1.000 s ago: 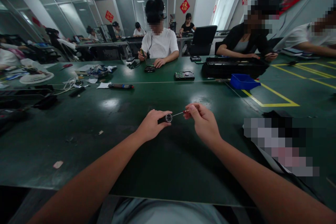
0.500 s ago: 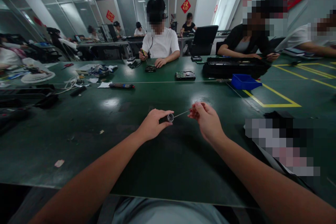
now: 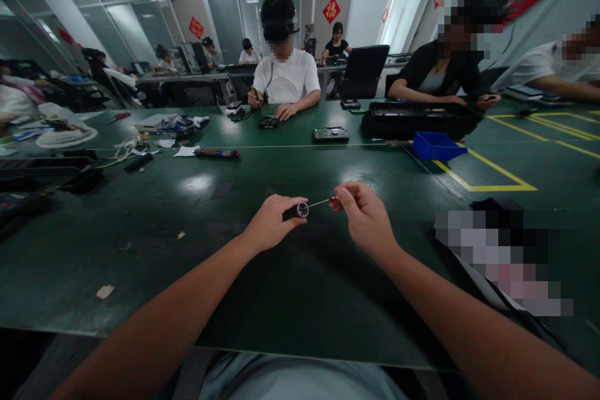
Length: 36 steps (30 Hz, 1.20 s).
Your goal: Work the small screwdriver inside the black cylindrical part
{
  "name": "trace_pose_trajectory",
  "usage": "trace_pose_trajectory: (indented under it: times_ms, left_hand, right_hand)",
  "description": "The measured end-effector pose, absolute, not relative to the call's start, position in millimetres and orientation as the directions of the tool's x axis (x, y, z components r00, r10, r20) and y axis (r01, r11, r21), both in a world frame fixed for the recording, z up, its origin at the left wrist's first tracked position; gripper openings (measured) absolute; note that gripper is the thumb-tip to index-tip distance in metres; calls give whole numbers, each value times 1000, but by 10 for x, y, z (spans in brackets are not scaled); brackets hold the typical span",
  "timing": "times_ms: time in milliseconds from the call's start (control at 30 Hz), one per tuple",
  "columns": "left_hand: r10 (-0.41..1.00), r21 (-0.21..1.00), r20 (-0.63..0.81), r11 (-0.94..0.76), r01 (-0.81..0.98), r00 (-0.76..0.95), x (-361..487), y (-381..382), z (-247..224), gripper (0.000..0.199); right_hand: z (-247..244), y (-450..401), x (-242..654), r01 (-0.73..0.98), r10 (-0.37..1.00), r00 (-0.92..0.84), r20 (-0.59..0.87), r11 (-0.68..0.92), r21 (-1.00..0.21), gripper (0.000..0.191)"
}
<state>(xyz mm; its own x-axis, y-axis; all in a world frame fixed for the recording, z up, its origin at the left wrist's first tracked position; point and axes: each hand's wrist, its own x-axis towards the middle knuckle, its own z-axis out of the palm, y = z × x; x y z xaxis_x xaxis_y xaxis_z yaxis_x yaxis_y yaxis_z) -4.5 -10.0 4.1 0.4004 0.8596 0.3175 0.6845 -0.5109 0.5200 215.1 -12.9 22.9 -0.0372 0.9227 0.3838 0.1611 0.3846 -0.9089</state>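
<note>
My left hand (image 3: pixel 268 223) is closed around a short dark cylinder (image 3: pixel 291 211), gripped between thumb and fingers. The cylinder's round open end, with a silvery rim, faces right and toward me. My right hand (image 3: pixel 366 215) is closed on a slim screwdriver (image 3: pixel 319 203), whose reddish handle is partly hidden by the fingers. Its thin metal shaft points left, and the tip meets the cylinder's open end; how deep it reaches inside I cannot tell. Both hands are above the dark green table (image 3: pixel 300 300).
Across the table a person (image 3: pixel 285 78) in white works on a small dark device. A hard drive (image 3: pixel 330 134), a blue bin (image 3: pixel 438 146) and a long black case (image 3: pixel 417 119) are beyond my hands. A dark cylindrical tool (image 3: pixel 218 153) lies left; a blurred-out item (image 3: pixel 506 262) lies right.
My right hand has shifted slightly left and turned, bringing the screwdriver's reddish handle into view and its shaft closer to the cylinder. The left hand has hardly moved.
</note>
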Motion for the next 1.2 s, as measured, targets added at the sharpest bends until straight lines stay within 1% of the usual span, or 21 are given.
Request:
trace_pose_trajectory:
  times_ms: [67,167,200,367,500,600,700,733,833,1000,1033,1133,1200]
  left_hand:
    - [858,517,323,-514,684,400,-53,-90,18,41]
    - [856,515,332,-517,683,398,-58,-77,-5,40]
    - [853,515,334,-521,681,400,-58,-75,-7,40]
    - [850,514,325,-526,678,414,-59,-73,2,41]
    - [844,512,324,-536,672,426,-70,-67,-14,42]
    - [842,515,323,-539,667,432,-75,-62,-27,41]
    - [846,525,319,-534,663,428,-73,-62,-23,41]
    - [848,528,315,-530,663,427,-72,-64,-18,41]
    - [855,534,303,-519,667,422,-71,-70,-5,41]
    - [866,545,299,-500,673,401,-71,-78,2,40]
    - [864,543,301,-503,672,403,-70,-79,3,41]
    - [859,536,302,-512,671,413,-63,-77,3,40]
    - [860,538,297,-510,671,415,-62,-75,3,40]
  right_hand:
    - [262,-141,2167,241,928,-47,369,369,-898,25]
    - [306,-163,2186,400,928,-50,368,356,-844,30]
    - [314,-170,2190,429,925,-57,376,363,-827,30]
    - [303,-189,2200,426,879,-173,445,474,-770,17]
    - [299,-194,2213,434,861,-241,448,508,-744,12]
    - [317,-204,2212,437,864,-259,431,503,-745,16]
    - [327,-215,2200,469,885,-242,397,465,-751,29]
    - [326,-217,2196,480,891,-229,392,454,-751,31]
    - [318,-222,2191,487,887,-219,407,461,-742,27]
    - [330,-232,2202,480,863,-266,430,505,-717,20]
    - [334,-232,2203,489,864,-270,426,504,-712,21]
    - [333,-225,2199,531,872,-256,416,487,-694,33]
    - [324,-215,2193,541,879,-236,414,472,-696,33]
